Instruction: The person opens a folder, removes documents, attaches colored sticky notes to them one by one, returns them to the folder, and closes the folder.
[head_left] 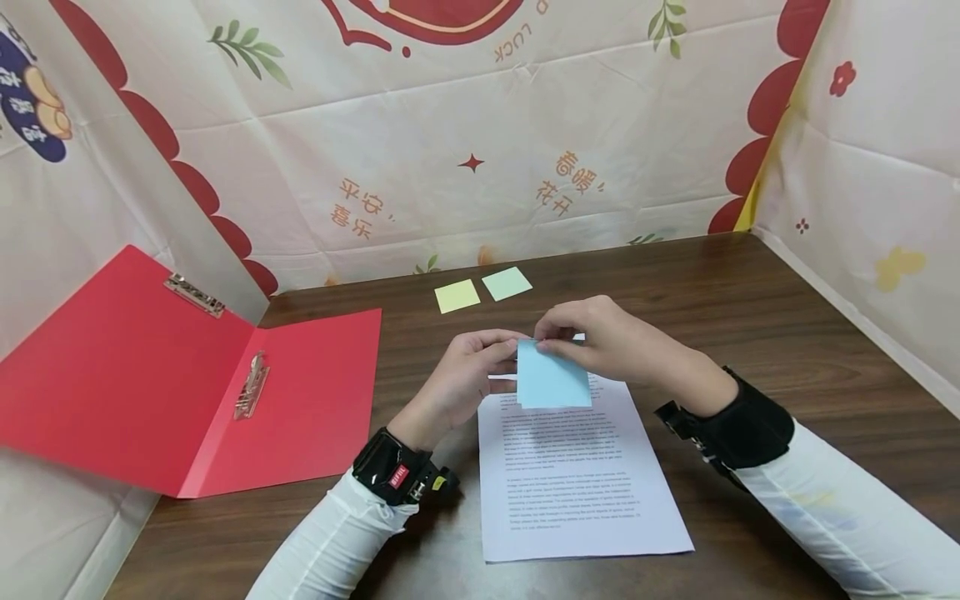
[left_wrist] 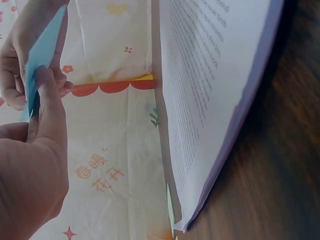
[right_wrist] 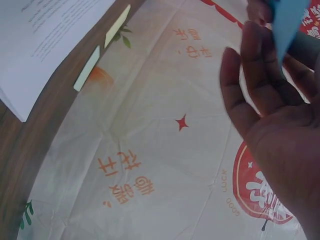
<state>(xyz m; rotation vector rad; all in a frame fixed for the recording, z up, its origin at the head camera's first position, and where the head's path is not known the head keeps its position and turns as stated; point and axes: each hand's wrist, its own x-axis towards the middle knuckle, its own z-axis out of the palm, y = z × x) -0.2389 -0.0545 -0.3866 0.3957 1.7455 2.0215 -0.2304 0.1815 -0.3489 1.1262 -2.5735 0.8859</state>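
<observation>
Both hands hold a light blue pad of sticky notes just above the top of a printed white sheet lying on the table. My left hand grips the pad's left edge with thumb and fingers. My right hand pinches its top edge. The left wrist view shows the blue pad edge-on between my left hand's fingers. Seen from the right wrist, the blue pad sits behind my right hand's fingers.
An open red clip folder lies at the left, partly off the dark wooden table. A yellow note pad and a green note pad lie at the back. Printed cloth walls enclose the table on three sides.
</observation>
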